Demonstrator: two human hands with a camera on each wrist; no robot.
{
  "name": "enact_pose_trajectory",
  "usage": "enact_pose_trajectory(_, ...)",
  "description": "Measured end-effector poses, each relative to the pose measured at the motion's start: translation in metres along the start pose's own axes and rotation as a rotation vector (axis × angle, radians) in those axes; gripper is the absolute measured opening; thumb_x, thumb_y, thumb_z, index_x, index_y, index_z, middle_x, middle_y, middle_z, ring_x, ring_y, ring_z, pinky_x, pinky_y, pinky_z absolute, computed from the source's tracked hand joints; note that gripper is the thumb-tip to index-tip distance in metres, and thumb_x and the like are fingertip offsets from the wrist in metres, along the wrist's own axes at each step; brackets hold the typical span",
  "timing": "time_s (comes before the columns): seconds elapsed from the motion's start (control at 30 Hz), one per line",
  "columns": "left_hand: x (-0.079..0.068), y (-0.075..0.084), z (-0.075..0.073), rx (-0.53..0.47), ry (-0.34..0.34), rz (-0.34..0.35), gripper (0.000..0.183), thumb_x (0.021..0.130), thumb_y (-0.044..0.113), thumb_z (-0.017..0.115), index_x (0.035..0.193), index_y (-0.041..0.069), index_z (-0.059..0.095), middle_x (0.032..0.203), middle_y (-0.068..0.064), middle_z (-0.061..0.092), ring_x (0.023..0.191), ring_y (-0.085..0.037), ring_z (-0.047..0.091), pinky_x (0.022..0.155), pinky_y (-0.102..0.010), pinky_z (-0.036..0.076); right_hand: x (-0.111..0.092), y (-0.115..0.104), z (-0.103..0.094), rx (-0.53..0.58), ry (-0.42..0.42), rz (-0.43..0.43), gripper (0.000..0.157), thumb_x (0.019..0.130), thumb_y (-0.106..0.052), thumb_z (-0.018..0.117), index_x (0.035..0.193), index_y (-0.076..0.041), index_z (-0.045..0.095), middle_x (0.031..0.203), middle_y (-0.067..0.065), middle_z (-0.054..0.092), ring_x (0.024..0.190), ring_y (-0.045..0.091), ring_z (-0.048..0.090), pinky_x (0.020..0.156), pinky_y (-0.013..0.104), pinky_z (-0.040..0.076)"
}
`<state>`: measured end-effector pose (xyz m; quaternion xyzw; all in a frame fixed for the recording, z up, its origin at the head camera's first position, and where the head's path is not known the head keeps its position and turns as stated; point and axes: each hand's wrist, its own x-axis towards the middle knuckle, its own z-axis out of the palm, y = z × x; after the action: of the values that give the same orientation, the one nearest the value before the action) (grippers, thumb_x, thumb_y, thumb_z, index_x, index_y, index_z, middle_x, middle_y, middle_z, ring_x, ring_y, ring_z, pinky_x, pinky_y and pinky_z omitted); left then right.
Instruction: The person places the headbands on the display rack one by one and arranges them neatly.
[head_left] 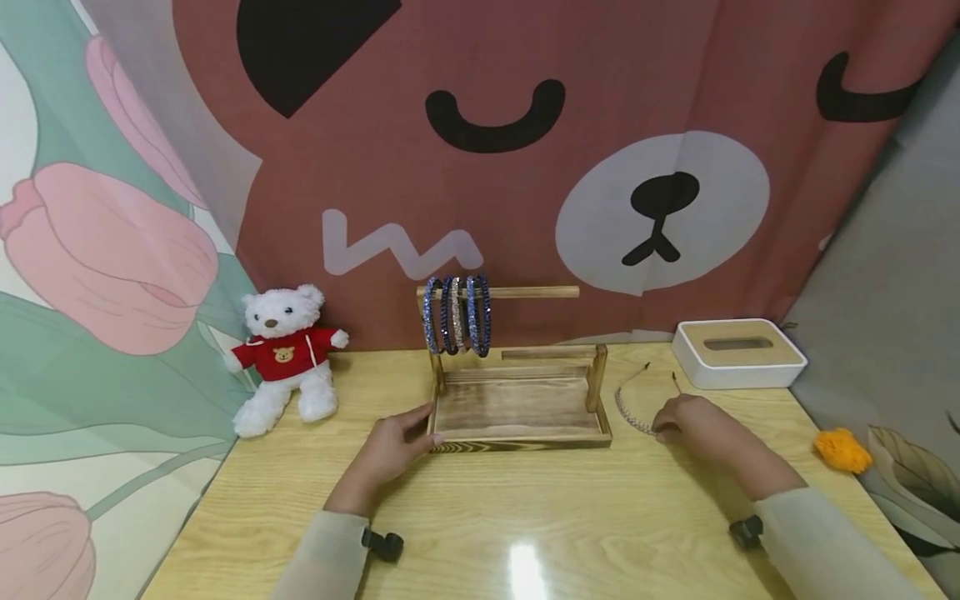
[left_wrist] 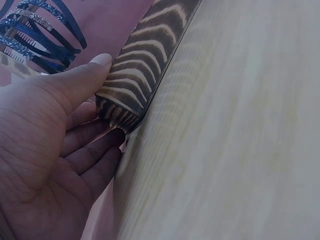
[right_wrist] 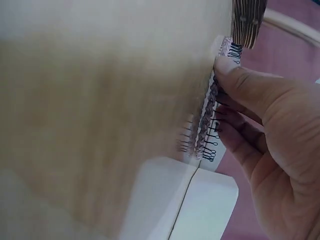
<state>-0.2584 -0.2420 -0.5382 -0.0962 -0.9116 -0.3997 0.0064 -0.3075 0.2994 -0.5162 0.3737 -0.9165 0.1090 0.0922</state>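
Observation:
A wooden display stand (head_left: 517, 444) with a shallow tray base and a raised bar stands on the table. My left hand (head_left: 392, 448) grips the tray's front left corner; in the left wrist view the thumb lies along the striped wooden edge (left_wrist: 145, 65) and the fingers reach around the corner. Several glittery headbands (head_left: 471, 317), blue, dark blue and pale, hang on the bar's left part. To the right of the stand, a pale beaded headband (head_left: 632, 419) with small comb teeth lies on the table. My right hand (head_left: 697, 427) pinches it between thumb and fingers.
A white tissue box (head_left: 738, 377) with a wooden top stands at the back right. An orange crumpled item (head_left: 843, 450) lies near the table's right edge. At the back left sits a white teddy bear (head_left: 288, 367) in a red sweater. A bear-print curtain (head_left: 510, 200) hangs behind.

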Motion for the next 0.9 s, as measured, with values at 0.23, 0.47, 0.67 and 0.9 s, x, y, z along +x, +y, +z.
enact_pose_trajectory(0.23,-0.001,0.004,-0.002,-0.001,-0.015,-0.037,0.065,0.103,0.036,0.079,0.161,0.017,0.056,0.161,-0.01,0.058,0.153,-0.036,0.051,0.127,-0.056,0.042,-0.012,-0.024,-0.002,0.147,-0.08,0.012,0.015,0.091,-0.006,0.087,0.09,-0.02,0.081,0.088,-0.01,0.073,0.083,0.007,0.068,0.073,0.031,0.061)
enact_pose_trajectory(0.47,-0.002,0.003,-0.001,0.003,-0.012,-0.018,0.064,0.103,0.036,0.079,0.16,0.015,0.057,0.16,-0.012,0.059,0.152,-0.038,0.052,0.126,-0.058,0.043,-0.018,-0.04,-0.004,0.231,-0.14,0.094,0.011,0.092,-0.01,0.088,0.091,-0.02,0.082,0.09,-0.013,0.072,0.083,0.003,0.067,0.072,0.028,0.061)
enact_pose_trajectory(0.67,-0.002,0.003,0.0,0.001,-0.009,-0.015,0.065,0.103,0.036,0.079,0.16,0.014,0.057,0.16,-0.012,0.059,0.152,-0.037,0.052,0.127,-0.057,0.042,-0.022,-0.046,-0.01,0.283,-0.112,0.217,0.006,0.095,-0.015,0.086,0.094,-0.021,0.082,0.094,-0.013,0.075,0.087,0.004,0.069,0.075,0.028,0.062)
enact_pose_trajectory(0.9,-0.002,0.001,0.001,0.0,-0.007,-0.015,0.065,0.103,0.037,0.078,0.16,0.014,0.057,0.161,-0.011,0.058,0.152,-0.037,0.053,0.127,-0.056,0.042,-0.017,-0.047,-0.035,0.569,0.079,0.424,0.012,0.109,-0.016,0.069,0.111,-0.006,0.076,0.095,0.002,0.072,0.082,0.005,0.061,0.069,0.026,0.055)
